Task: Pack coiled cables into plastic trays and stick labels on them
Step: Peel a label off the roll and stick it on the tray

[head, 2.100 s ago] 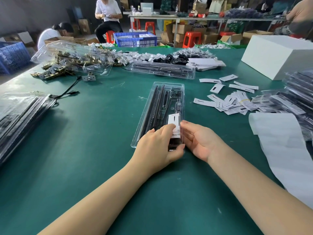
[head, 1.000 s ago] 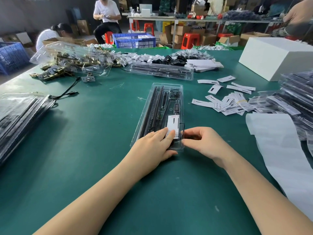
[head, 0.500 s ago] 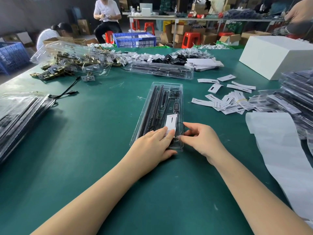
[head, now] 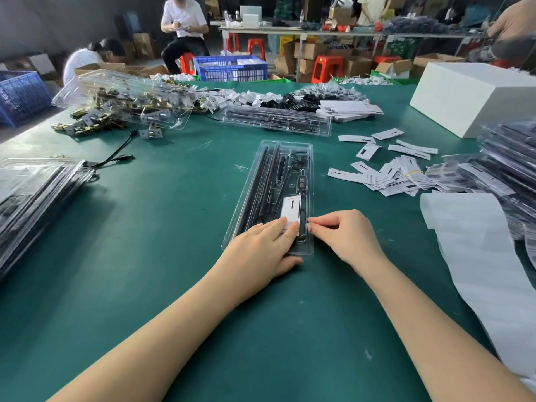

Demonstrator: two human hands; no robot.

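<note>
Frame centre: clear tray (head: 309, 158) with packed cables (head: 268, 181) lies on green table (head: 145, 227). Label (head: 291, 208) is pressed flat by left hand (head: 261, 250), fingers straight. Tray's right rim is pinched by right hand (head: 345, 237). Risk: a crooked or creased label is likely if the tray slides.

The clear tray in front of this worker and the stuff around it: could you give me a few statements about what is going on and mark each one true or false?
1. The left hand lies with straight fingers on the white label on the clear tray. True.
2. The right hand is lifting the tray off the green table. False: the tray lies flat, and the hand's curled fingers pinch its right edge.
3. Loose white labels lie scattered to the right of the tray. True.
4. The tray is empty. False: it holds black rods and a cable.
5. The white box sits at the far left. False: it is at the far right.
</note>
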